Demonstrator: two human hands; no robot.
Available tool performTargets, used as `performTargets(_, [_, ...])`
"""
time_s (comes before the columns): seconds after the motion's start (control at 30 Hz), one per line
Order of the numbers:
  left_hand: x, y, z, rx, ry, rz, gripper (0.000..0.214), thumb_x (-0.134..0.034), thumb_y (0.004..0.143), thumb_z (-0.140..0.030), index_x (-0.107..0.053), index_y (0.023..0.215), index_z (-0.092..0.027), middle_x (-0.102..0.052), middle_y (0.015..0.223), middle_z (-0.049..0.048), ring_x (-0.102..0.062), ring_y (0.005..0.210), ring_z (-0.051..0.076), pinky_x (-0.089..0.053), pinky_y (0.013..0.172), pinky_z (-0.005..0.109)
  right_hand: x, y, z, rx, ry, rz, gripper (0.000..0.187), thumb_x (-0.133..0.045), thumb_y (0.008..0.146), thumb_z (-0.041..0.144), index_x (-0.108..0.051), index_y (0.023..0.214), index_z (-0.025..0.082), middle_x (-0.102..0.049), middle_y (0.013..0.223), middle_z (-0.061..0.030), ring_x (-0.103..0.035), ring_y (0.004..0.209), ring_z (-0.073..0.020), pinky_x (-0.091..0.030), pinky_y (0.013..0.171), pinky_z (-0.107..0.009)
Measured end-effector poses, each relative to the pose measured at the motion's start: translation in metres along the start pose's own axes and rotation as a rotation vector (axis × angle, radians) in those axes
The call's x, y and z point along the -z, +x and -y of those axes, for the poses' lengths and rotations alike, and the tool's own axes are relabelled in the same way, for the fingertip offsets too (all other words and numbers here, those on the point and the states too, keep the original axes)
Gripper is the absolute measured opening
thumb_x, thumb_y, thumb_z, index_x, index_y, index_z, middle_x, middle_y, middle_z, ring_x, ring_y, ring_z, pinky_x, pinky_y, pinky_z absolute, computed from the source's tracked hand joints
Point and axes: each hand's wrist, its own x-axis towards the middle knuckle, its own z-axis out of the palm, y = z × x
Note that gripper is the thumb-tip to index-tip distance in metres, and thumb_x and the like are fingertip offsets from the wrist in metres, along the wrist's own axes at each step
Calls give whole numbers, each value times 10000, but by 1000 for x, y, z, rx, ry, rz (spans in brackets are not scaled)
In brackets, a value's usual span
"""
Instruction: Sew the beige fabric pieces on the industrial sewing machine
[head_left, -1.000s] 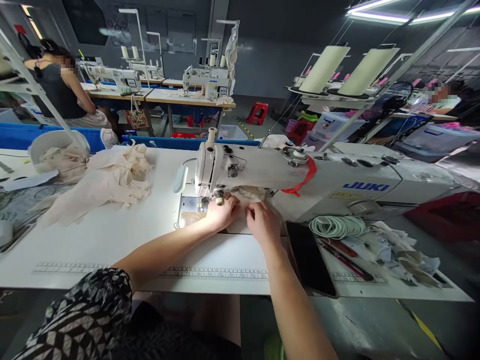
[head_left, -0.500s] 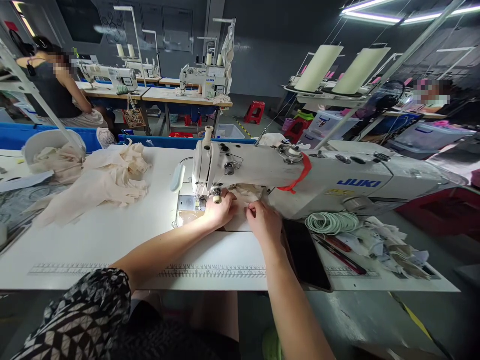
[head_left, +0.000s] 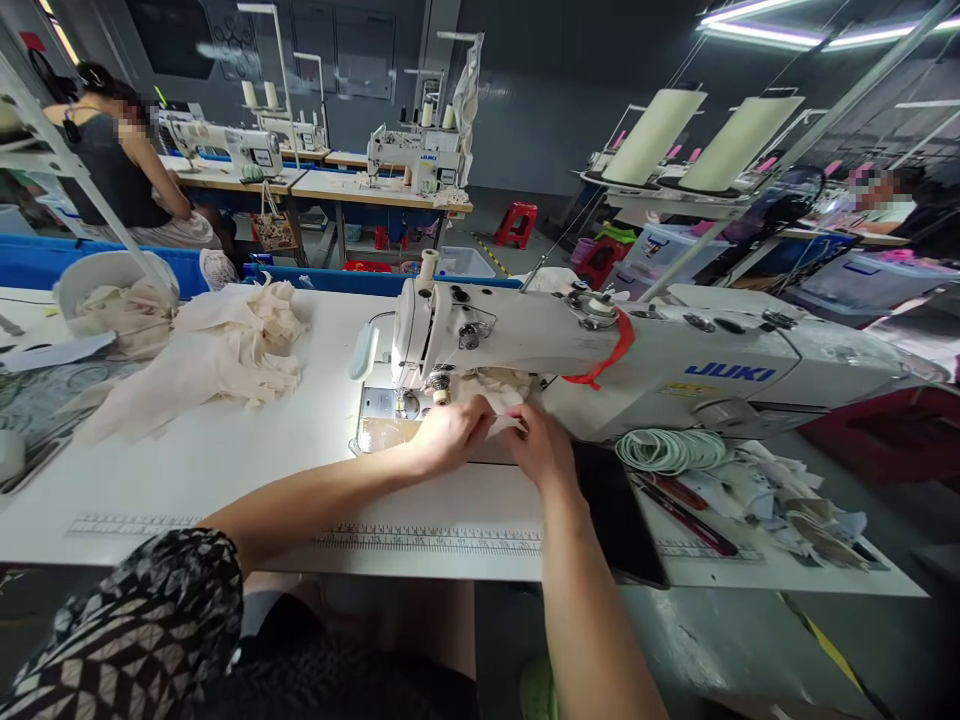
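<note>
A white sewing machine (head_left: 517, 335) stands before me, with cream fabric (head_left: 499, 385) bunched under its arm. My left hand (head_left: 454, 438) is closed, pinching one edge of the fabric just right of and in front of the needle area (head_left: 407, 403). Close beside it, my right hand (head_left: 541, 445) pinches the same cloth, and a short pale stretch of it shows between the two sets of fingertips. The rest of the fabric is partly hidden behind my hands and the machine head.
Cream cut pieces (head_left: 225, 350) lie at left beside a white bin (head_left: 79, 280) of cloth. At right are a dark phone (head_left: 615, 510), a coil of pale green cord (head_left: 671, 450), red-handled tool (head_left: 694, 520) and fabric scraps (head_left: 802, 500). A co-worker (head_left: 120, 160) sits far left.
My left hand has moved right and toward me, away from the needle, closing up to my right hand. The fabric edge is now held between both. The view has shifted slightly.
</note>
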Motion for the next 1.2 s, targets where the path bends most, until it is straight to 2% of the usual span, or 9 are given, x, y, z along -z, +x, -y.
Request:
performTargets(0.1, [20,-24,0,170,-210,95,177,-454,1032,-249,-484,860,-222,-650,671,-24,-557,495,126,-480,531,259,1,2,2,-8,-22,-41,257,-510,777,139,-709,919,217,-737,954,-93,-630,891,-252,-479,781,-360])
performTargets(0.27, [67,-65,35,398,-454,165,195,-498,966,-304,-459,795,-219,-650,645,-34,-484,450,106,-387,469,226,-4,13,10,42,-114,-81,358,-490,849,135,-748,1083,221,-746,1146,-121,-580,1107,-309,-464,892,-433])
performTargets(0.5, [127,-96,84,513,77,-2,208,-574,899,-334,-636,757,-196,-671,669,-23,-588,659,165,-358,621,255,-15,13,14,74,-152,-58,327,-466,930,241,-777,1014,184,-755,1044,-162,-604,970,-325,-437,799,-427])
performTargets(0.67, [131,-102,89,520,230,-17,185,-562,938,-310,-705,880,-207,-726,790,-1,-651,762,195,-410,665,266,-19,10,3,180,-204,-133,322,-457,927,292,-759,987,196,-749,1008,-164,-622,888,-322,-449,754,-431])
performTargets(0.87, [131,-120,93,421,413,-24,316,-602,955,-267,-633,1260,-189,-717,1089,77,-693,951,237,-516,769,309,-7,16,-4,235,-203,-306,286,-523,871,268,-737,1049,204,-763,947,-174,-689,877,-355,-474,775,-469])
performTargets(0.97, [156,-138,107,319,492,-46,165,-544,996,-217,-671,1101,-200,-703,1116,81,-679,1017,229,-527,800,301,-6,15,-3,247,-174,-339,365,-505,891,255,-704,1196,283,-753,914,-133,-700,902,-397,-477,747,-502])
performTargets(1.03, [180,-146,120,307,555,-126,156,-525,1008,-194,-681,1005,-201,-705,1079,83,-653,1062,239,-527,830,310,-10,14,3,245,-134,-386,406,-493,898,257,-679,1254,317,-737,889,-126,-695,921,-428,-478,727,-524])
performTargets(1.13, [210,-144,137,328,666,-223,121,-615,969,-225,-691,1060,-199,-693,1130,109,-593,1148,288,-525,906,372,-14,13,13,262,-98,-389,398,-459,914,252,-669,1249,299,-712,868,-136,-695,929,-448,-492,750,-552])
performTargets(1.2, [219,-137,144,319,710,-184,165,-688,915,-235,-698,1075,-196,-684,1145,119,-571,1165,312,-510,955,416,-13,12,17,291,-102,-342,368,-422,937,242,-670,1208,266,-716,883,-148,-702,924,-442,-505,777,-550])
